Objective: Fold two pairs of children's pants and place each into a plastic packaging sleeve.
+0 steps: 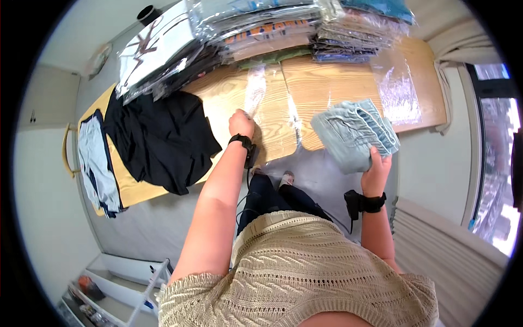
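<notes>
My right hand [376, 173] grips a folded pair of light blue elastic-waist pants [347, 131], thumb on top, off the table's front edge. The gathered waistband faces up and to the right. Closed fingers of my left hand [242, 123] pinch the left side of a clear plastic bag [278, 131], which lies over the table and hangs past its front edge. To the left, a black garment [159, 135] is spread loosely on the wooden table [220, 90].
Stacks of plastic-wrapped clothes [269, 32] line the back of the table. Another clear bag [398, 94] lies at the right. Light blue and navy clothing [96, 159] hangs over the left end, near a chair [67, 151]. A divided white bin [122, 290] stands at lower left.
</notes>
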`<state>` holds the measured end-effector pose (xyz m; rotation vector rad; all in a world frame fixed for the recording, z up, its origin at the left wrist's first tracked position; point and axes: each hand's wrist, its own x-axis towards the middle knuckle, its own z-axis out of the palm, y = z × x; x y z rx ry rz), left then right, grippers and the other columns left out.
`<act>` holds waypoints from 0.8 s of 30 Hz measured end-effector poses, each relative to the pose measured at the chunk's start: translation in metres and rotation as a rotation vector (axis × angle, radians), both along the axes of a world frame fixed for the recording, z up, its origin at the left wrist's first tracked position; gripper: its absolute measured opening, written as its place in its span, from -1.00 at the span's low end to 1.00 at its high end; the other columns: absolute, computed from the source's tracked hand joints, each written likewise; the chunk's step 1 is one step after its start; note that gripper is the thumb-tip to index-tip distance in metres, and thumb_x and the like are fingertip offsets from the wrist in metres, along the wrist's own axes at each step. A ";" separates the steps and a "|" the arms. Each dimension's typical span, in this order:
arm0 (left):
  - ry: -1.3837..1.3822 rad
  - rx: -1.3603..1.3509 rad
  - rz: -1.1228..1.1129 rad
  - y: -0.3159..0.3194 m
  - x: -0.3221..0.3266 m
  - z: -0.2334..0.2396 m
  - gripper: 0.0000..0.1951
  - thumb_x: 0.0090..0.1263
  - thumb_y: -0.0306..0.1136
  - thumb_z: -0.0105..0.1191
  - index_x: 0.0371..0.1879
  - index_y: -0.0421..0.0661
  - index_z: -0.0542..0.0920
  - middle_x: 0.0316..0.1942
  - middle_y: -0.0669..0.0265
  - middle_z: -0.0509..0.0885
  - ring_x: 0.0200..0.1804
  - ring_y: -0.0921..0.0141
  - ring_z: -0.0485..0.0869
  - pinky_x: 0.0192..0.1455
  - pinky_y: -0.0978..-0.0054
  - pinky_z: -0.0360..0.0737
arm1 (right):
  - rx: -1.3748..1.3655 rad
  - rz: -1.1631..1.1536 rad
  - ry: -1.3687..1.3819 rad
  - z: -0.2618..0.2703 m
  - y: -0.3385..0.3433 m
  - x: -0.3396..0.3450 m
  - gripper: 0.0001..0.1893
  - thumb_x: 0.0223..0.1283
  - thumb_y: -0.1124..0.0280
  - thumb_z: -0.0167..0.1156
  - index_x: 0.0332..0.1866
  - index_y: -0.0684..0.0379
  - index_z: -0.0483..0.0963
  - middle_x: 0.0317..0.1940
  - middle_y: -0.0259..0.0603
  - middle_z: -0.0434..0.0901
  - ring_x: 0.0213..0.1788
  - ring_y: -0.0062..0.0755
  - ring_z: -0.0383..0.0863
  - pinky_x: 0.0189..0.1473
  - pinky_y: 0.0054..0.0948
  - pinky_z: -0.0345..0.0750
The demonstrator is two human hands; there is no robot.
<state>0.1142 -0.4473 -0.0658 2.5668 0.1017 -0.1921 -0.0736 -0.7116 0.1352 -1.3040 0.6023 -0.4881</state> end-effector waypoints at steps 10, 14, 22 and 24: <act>0.071 -0.819 0.215 0.098 -0.071 0.082 -0.85 0.43 -0.37 -0.13 -0.16 -0.16 0.46 -0.28 0.28 0.66 -0.57 0.54 0.54 -0.57 0.68 0.41 | 0.184 0.225 -0.162 -0.038 0.002 0.023 -0.60 0.13 0.60 0.08 0.12 0.30 0.31 0.02 -0.24 0.46 0.03 -0.49 0.43 0.14 -0.48 0.31; 0.005 -0.937 0.419 0.164 -0.134 0.137 -0.75 0.47 -0.25 -0.17 -0.06 -0.13 0.48 -0.27 0.31 0.66 -0.64 0.60 0.48 -0.59 0.73 0.33 | 0.206 0.337 -0.144 -0.021 0.009 0.028 -0.61 0.13 0.57 0.11 0.10 0.29 0.33 0.00 -0.27 0.47 -0.01 -0.53 0.44 0.11 -0.50 0.34; -0.313 -1.155 0.756 0.275 -0.198 0.150 -0.68 0.47 -0.20 -0.15 0.07 -0.13 0.41 -0.15 0.29 0.62 -0.58 0.62 0.38 -0.58 0.70 0.30 | 0.308 0.397 -0.214 0.025 0.048 0.021 -0.59 0.09 0.56 0.11 0.11 0.27 0.32 0.01 -0.27 0.46 0.03 -0.49 0.44 0.14 -0.46 0.32; -0.373 -1.257 0.829 0.291 -0.194 0.138 -0.69 0.48 -0.20 -0.18 0.07 -0.08 0.39 -0.12 0.23 0.63 -0.51 0.57 0.54 -0.59 0.73 0.35 | 0.311 0.401 -0.226 0.031 0.060 0.021 -0.58 0.09 0.55 0.11 0.11 0.27 0.32 0.01 -0.26 0.46 0.02 -0.48 0.44 0.15 -0.45 0.32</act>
